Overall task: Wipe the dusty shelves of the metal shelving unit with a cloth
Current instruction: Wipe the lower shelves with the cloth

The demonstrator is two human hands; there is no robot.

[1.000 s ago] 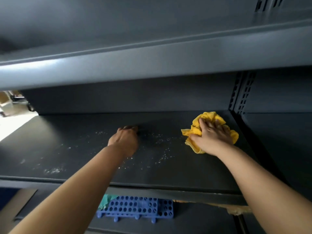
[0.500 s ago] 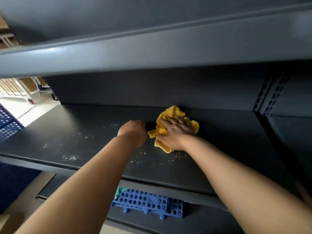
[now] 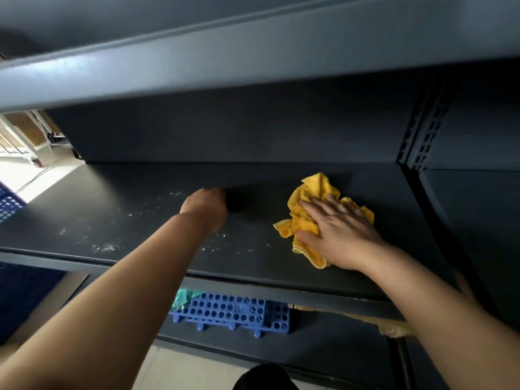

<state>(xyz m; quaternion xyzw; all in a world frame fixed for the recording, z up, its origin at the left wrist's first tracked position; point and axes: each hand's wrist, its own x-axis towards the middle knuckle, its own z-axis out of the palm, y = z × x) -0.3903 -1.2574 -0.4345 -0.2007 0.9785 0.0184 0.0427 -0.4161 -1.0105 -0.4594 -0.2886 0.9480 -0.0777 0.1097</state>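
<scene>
the right hand (image 3: 340, 235) lies flat on a crumpled yellow cloth (image 3: 309, 198), fingers straight and spread, palm pressing the cloth down onto the dark metal shelf (image 3: 112, 198). the cloth sits toward the right end of the shelf, about midway between its front edge and the back panel, with one corner sticking out to the left of the thumb and a fold showing under the heel of the hand. the left hand (image 3: 205, 209) rests on the shelf near its middle, well apart from the cloth; only the back of it and the wrist show, the fingers curl under into a fist, and nothing is seen in it. pale specks of dust (image 3: 104, 247) lie scattered over the left half of the shelf, thickest near the front edge, with more just in front of the left hand. the front lip of the upper shelf (image 3: 253, 60) runs across the top of the view, and a slotted upright (image 3: 422, 139) stands at the back right corner. on the lower shelf (image 3: 323, 344), below the front edge, a blue perforated rack (image 3: 233, 309) lies with something green (image 3: 181, 298) at its left end.
</scene>
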